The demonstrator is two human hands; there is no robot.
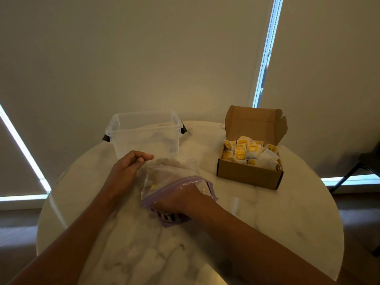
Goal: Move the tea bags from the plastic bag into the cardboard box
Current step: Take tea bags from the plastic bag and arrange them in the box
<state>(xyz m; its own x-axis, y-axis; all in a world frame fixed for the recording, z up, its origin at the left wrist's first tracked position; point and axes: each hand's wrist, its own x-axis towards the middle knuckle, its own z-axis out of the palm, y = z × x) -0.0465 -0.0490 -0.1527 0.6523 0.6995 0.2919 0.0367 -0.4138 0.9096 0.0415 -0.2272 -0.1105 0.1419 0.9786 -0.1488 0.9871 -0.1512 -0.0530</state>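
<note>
Most tea bags point(249, 152) already fill the cardboard box point(248, 177) on the right of the counter point(267, 223). The plastic bag point(164, 173) at centre seems to hold only a few. The left hand point(127, 169) pinches its closed end with curled fingers. The right hand point(181, 200) is in its mouth, finger state hidden. Open counter lies between bag and box, and a clear tub point(144, 136) stands behind.

Round table point(287, 212): white marble top, grey veining, glossy. Three items directly on top.
- Far left: clear plastic tub point(144, 136), open-topped, upright, black latch at each end.
- Far right: cardboard box point(246, 175), lid flap standing up at back, heaped with tea bags point(250, 153) bearing yellow tags.
- Centre, nearer front edge: plastic bag point(164, 175), clear, purple zip strip, mouth toward front edge. Exact contact with top blurred.

Tub and box well apart. Bag just in front of tub.
</note>
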